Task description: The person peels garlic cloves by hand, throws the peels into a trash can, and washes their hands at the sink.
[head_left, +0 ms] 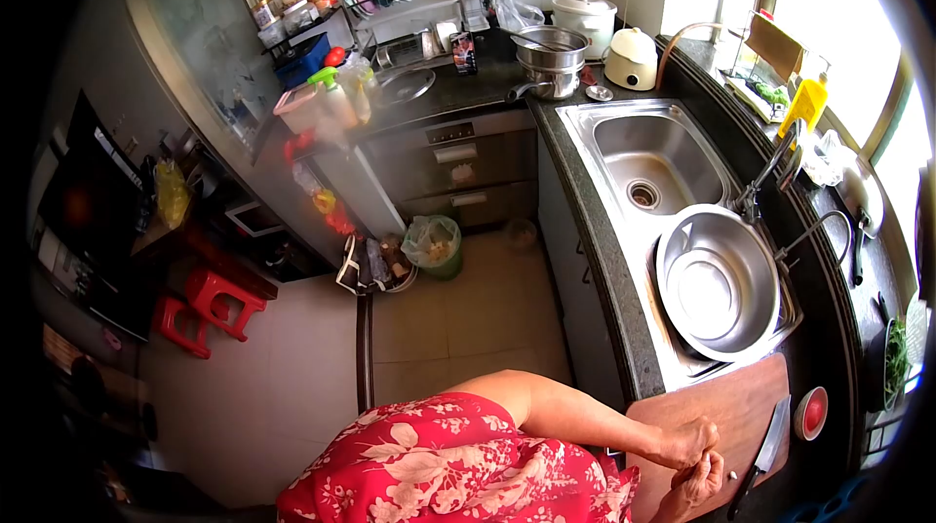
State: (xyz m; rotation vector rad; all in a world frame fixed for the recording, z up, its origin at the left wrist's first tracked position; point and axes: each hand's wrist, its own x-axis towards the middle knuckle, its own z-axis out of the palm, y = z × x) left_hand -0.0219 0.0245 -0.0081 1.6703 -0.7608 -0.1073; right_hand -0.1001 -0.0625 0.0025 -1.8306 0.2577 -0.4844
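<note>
Above the cutting board [717,396], my left hand [690,442] and my right hand [696,486] meet, fingertips pinched together. Whatever lies between the fingers is too small or hidden to make out. A small whitish piece [732,474] rests on the wood close to my right fingers. Beyond it lies a kitchen knife [773,440] with a black handle, along the board's far edge. Just past the knife stands a small bowl [810,413] with something red inside.
A large steel basin [673,265] sits over one bowl of the double sink [624,123], near the faucet [751,199]. Pots [551,75] and a cream kettle [631,60] stand on the back counter. A green bin [434,250] and red stools [219,299] are on the floor.
</note>
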